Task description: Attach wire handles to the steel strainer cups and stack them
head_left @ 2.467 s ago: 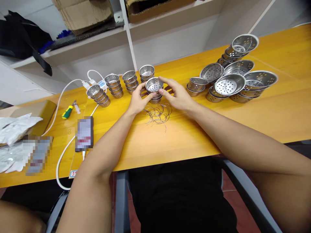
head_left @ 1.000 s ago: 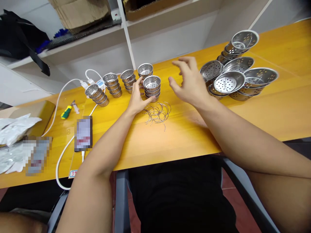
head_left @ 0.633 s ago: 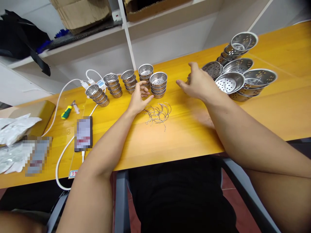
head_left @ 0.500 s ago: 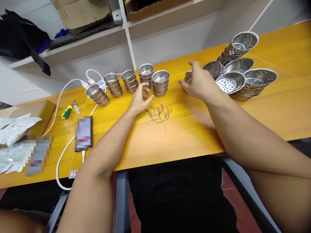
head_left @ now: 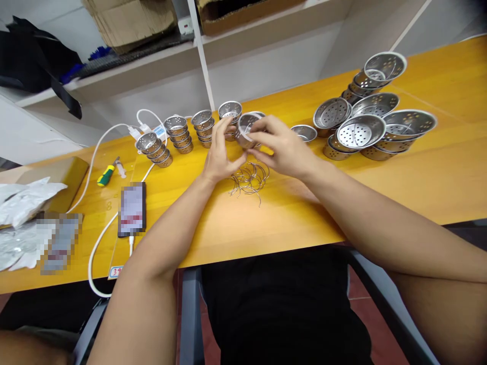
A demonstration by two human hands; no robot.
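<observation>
In my right hand [head_left: 287, 144] is a small perforated steel cup [head_left: 244, 134], tilted, gripped by its side between fingers and thumb. A thin wire crosses the inside of the cup. My left hand [head_left: 219, 154] stands just left of the cup, fingers and thumb apart; I cannot tell whether it touches the cup. A loose heap of curved metal wires [head_left: 249, 180] lies on the table below both hands. Behind the held cup, partly hidden, is a stack of similar cups. Another cup [head_left: 304, 133] sits apart to the right of my right hand.
More perforated cups stand in stacks [head_left: 177, 134] at the left and in a cluster [head_left: 375, 132] at the right. A phone [head_left: 131, 210] with a white cable, a green-yellow screwdriver [head_left: 106, 175] and plastic bags [head_left: 23, 223] lie to the left. Shelves [head_left: 266, 40] rise behind.
My right hand has come left from the cups at the right, bringing one perforated cup over beside my left hand. The left hand has stayed nearly in place.
</observation>
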